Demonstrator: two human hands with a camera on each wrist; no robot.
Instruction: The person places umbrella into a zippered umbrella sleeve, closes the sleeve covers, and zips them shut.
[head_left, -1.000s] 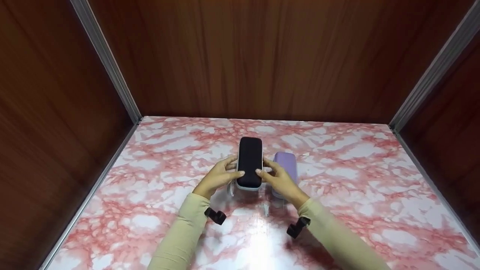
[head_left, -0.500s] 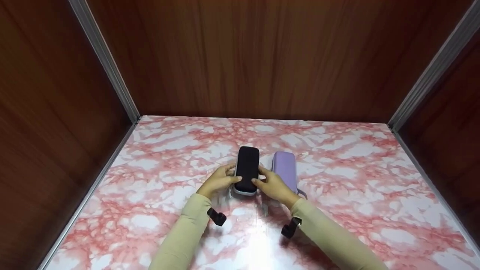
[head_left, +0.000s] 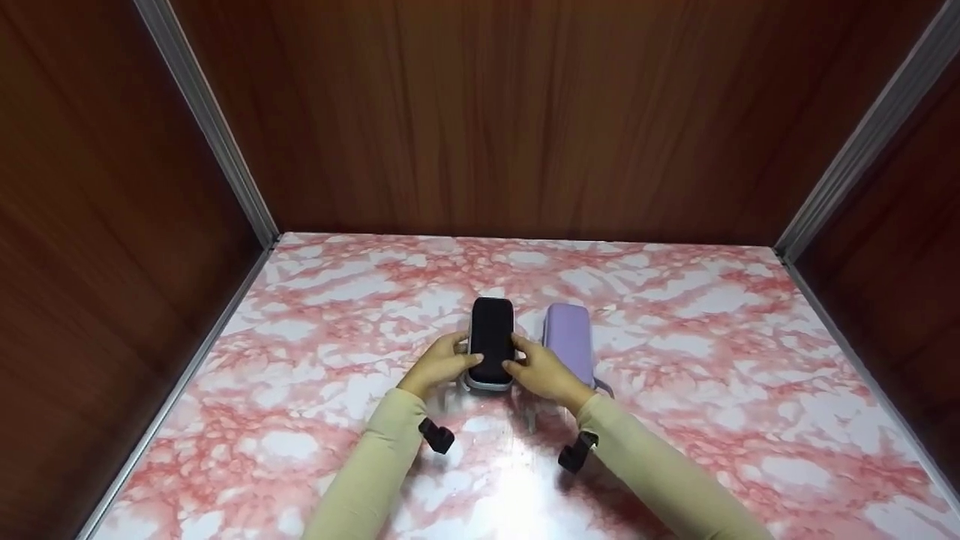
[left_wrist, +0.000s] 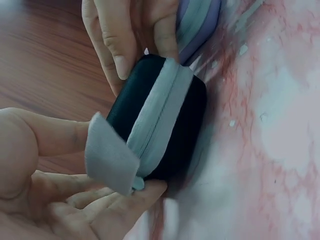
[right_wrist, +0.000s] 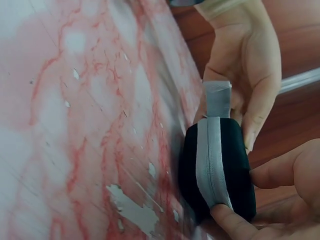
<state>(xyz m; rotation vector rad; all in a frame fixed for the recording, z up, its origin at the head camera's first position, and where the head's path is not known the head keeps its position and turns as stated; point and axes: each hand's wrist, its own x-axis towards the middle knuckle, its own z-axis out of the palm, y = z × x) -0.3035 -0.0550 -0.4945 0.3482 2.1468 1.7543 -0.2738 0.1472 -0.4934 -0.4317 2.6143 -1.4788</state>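
Between both hands is a black zippered case (head_left: 492,337) with a grey zip band, standing lengthwise away from me on the table. My left hand (head_left: 441,363) grips its left side, thumb on top and fingers along the edge. From the other side my right hand (head_left: 546,370) holds it the same way. A grey fabric tab (left_wrist: 111,156) sticks out at the case's end beside the left fingers, with a small zip pull near it. Just right of the black case lies a purple case (head_left: 570,341), partly hidden by my right hand.
The table (head_left: 712,360) has a red and white marbled surface, with a few worn patches. Dark wood panels (head_left: 480,120) stand at the back and sides, joined by metal corner posts (head_left: 217,120). A strap (head_left: 604,388) extends from the purple case's near end.
Both hands have brought the black case down and slightly left, onto the table beside the purple case. More of the purple case now shows as the right hand shifted left.
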